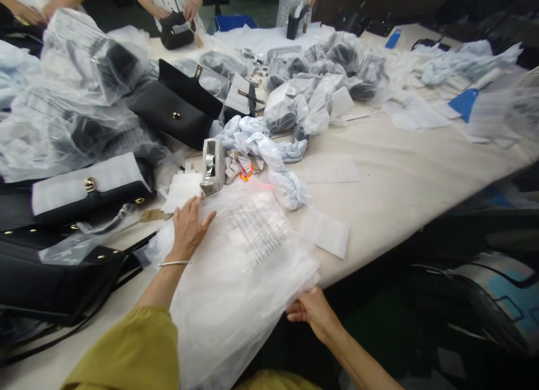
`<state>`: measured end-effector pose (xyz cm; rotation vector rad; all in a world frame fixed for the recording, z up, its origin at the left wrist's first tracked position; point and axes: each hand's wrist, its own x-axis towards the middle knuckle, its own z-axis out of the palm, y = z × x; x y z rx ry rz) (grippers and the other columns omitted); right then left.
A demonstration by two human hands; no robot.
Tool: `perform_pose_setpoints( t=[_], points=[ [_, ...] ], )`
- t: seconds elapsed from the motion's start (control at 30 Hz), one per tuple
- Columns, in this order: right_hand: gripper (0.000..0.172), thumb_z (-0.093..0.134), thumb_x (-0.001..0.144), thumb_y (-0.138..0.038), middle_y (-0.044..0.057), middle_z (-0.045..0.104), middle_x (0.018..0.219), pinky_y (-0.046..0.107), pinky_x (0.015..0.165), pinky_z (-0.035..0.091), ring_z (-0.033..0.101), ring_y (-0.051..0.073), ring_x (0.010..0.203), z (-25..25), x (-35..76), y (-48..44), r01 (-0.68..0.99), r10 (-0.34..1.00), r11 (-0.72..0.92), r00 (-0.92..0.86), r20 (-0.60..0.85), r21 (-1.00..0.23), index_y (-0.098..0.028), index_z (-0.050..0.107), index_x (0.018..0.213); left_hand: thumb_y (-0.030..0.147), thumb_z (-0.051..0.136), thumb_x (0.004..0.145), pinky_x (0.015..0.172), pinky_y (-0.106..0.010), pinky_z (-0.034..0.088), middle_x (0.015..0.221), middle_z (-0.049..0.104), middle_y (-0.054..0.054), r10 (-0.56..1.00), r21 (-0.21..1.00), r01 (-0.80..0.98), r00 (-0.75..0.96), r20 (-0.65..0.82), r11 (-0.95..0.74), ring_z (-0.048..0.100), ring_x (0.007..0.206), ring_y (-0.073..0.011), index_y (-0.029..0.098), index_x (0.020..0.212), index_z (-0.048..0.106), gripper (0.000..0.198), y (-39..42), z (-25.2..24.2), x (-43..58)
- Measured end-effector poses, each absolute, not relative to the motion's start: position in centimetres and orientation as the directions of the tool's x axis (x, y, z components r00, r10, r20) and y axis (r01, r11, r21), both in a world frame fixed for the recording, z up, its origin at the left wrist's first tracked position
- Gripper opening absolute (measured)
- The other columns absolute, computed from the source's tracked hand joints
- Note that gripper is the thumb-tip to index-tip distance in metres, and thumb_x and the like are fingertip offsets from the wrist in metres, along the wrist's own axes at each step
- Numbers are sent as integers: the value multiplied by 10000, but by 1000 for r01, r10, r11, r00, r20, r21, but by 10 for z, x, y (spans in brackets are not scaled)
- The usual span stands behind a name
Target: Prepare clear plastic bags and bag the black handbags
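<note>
Printed clear plastic bags (236,277) lie flat across the table's near edge, partly hanging over it. My left hand (189,227) rests on their left side, fingers spread, with a bangle at the wrist. At the right edge, my right hand (309,311) pinches the plastic bag between thumb and fingers. Just beyond the bags stand a tape dispenser (213,165) and a pair of orange-handled scissors (245,172) among paper scraps. Crumpled bluish tissue (269,148) lies beside them.
Black handbags (177,106) and plastic-wrapped bags (84,98) crowd the left. More wrapped bags (295,98) lie further back. White foam sheets (326,232) are on the cream tablecloth (391,182). Across the table, a person's hands (191,9) hold a black bag. A bulky bag (497,289) sits below, right.
</note>
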<state>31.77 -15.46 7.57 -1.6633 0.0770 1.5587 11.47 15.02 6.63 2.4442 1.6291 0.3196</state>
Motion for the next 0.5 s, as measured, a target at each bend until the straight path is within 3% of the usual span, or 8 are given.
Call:
perform_pose_setpoints(
  t=[0.17, 0.3, 0.43, 0.5],
  points=[
    [554, 821, 603, -585, 54, 698, 717, 212, 493, 546, 656, 126, 577, 70, 304, -167, -639, 433, -631, 181, -883, -441, -126, 638, 856, 536, 355, 952, 1166, -602, 195, 1547, 326, -228, 934, 109, 927, 357, 32, -358, 290, 1435, -369, 97, 1497, 296, 702, 122, 68, 121],
    [510, 794, 641, -559, 43, 705, 737, 227, 538, 553, 671, 134, 604, 69, 298, -177, -639, 458, -639, 132, -879, -429, -149, 640, 902, 527, 363, 962, 1153, -631, 208, 1558, 278, -260, 972, 74, 970, 225, 69, -230, 253, 1453, -373, 79, 1510, 256, 716, 91, 73, 118],
    [351, 739, 726, -472, 68, 713, 688, 140, 385, 358, 595, 84, 461, 103, 318, -185, -221, 424, -886, -24, -905, -409, -133, 659, 772, 471, 374, 973, 1162, -636, 183, 1567, 244, -270, 967, 77, 970, 222, 122, -232, 188, 1477, -373, 74, 1495, 301, 659, 49, 67, 102],
    [348, 640, 825, -482, 68, 711, 671, 168, 403, 398, 590, 96, 453, 130, 327, -163, -44, 551, -833, 22, -834, -551, -140, 666, 765, 449, 368, 980, 1175, -628, 156, 1575, 233, -257, 961, 95, 966, 225, 160, -242, 152, 1489, -360, 78, 1491, 315, 634, 29, 57, 98]
  ],
)
